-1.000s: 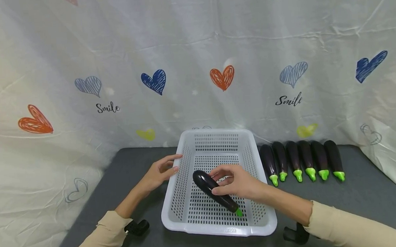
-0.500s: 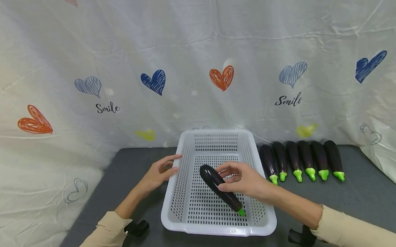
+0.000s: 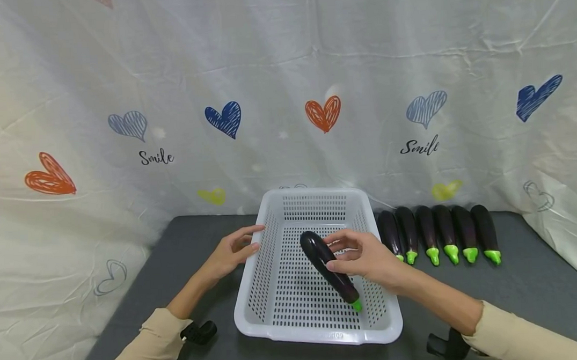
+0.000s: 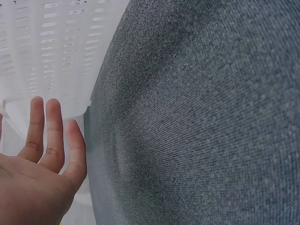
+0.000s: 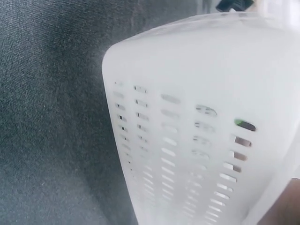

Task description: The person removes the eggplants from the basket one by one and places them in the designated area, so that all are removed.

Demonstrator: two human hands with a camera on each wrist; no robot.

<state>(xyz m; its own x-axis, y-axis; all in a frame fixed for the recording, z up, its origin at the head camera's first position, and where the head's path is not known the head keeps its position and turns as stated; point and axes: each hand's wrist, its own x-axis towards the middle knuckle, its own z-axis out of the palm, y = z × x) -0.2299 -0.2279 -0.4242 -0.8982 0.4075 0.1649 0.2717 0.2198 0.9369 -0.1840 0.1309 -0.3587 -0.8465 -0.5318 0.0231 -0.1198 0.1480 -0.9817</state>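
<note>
A glossy dark purple eggplant [image 3: 321, 262] slants over the inside of a white slotted plastic basket [image 3: 266, 332], its green stem end toward the near right. My right hand [image 3: 364, 258] grips it between thumb and fingers. Whether the eggplant touches the basket floor, I cannot tell. At the basket's left rim, my left hand [image 3: 231, 256] has its fingertips on or beside the edge, fingers loosely extended, as the left wrist view of that hand [image 4: 44, 173] also shows. The right wrist view mostly shows the basket's outer wall [image 5: 187, 65], with the right hand largely hidden behind it.
Several eggplants [image 3: 445, 232] lie in a row right of the basket, green ends toward me. The dark grey cloth-covered table [image 3: 216, 301] lies under everything. Behind it hangs a pale curtain [image 3: 278, 159] printed with hearts.
My right hand has moved to the right and slightly away from me, carrying the eggplant across the basket. The left hand and basket have stayed in place.
</note>
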